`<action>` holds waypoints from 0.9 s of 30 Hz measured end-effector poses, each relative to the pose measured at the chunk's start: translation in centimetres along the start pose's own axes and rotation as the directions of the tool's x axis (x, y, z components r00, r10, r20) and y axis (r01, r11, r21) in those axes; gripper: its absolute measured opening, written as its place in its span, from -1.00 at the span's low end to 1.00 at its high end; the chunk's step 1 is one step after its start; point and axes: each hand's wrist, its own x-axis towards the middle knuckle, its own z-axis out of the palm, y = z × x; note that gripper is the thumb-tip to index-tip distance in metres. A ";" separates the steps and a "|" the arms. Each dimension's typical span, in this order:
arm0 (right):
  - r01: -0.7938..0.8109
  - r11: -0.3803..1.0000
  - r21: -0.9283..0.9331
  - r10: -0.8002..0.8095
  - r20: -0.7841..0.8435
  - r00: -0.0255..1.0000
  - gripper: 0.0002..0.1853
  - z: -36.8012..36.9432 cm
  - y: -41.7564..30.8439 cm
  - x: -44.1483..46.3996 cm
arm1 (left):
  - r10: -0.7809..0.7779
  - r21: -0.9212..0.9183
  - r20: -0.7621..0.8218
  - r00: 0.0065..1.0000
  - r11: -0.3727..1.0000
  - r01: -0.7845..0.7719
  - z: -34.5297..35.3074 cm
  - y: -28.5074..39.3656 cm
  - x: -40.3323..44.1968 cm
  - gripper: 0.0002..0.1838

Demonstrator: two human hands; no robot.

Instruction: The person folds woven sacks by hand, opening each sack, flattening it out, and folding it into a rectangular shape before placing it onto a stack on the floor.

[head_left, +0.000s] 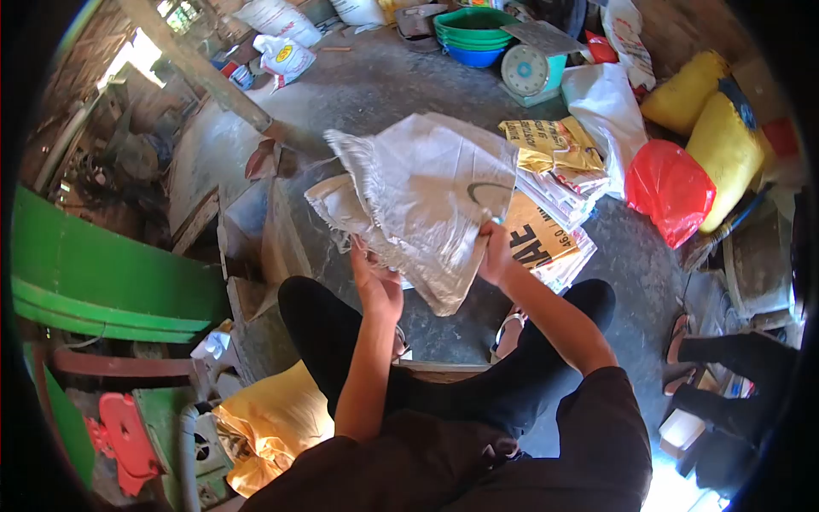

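Observation:
A white woven sack (pixel 435 171) with a frayed edge is held up in front of my knees, folded and crumpled. My left hand (pixel 375 282) grips its lower left part near the frayed edge, the fingers partly hidden behind the cloth. At the right side of the sack, my right hand (pixel 493 254) pinches its edge. Just beyond that hand lies a stack of folded sacks on the floor, with an orange printed sack (pixel 537 232) and a yellow printed sack (pixel 550 145) among white ones.
Green and blue basins (pixel 473 38) and a dial scale (pixel 531 72) stand at the back. To the right are a red plastic bag (pixel 670 189) and full yellow sacks (pixel 725 154). Green machinery (pixel 111 264) is at left, an orange sack (pixel 277 418) beside me. Another person's legs (pixel 725 367) show at right.

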 end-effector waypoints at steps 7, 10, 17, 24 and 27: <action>-0.427 0.635 -0.644 0.296 -0.308 0.904 -0.49 -4.9 5.7 1.2 | 0.231 0.567 -0.009 0.973 0.803 -0.185 -2.7 0.7 1.7 -0.58; -0.410 0.173 -0.896 0.418 -0.310 0.854 -0.30 -5.3 5.6 0.4 | 0.220 0.590 -0.064 0.973 0.795 -0.141 -6.3 -1.4 2.5 -0.71; 0.042 0.326 -0.944 0.081 0.072 0.994 -0.26 0.7 2.8 -0.3 | 0.166 0.856 0.401 0.901 0.283 -0.433 -7.8 -3.6 -1.5 -0.74; 0.217 0.512 -0.831 -0.069 0.212 0.975 -0.17 2.3 3.9 -1.8 | 0.033 0.889 0.435 0.900 0.144 -0.435 -7.3 -4.7 -2.4 -0.59; 0.096 0.452 -0.887 -0.040 0.087 0.995 -0.29 2.8 4.1 -1.1 | 0.000 0.893 0.439 0.899 0.106 -0.436 -8.3 -4.8 -2.1 -0.57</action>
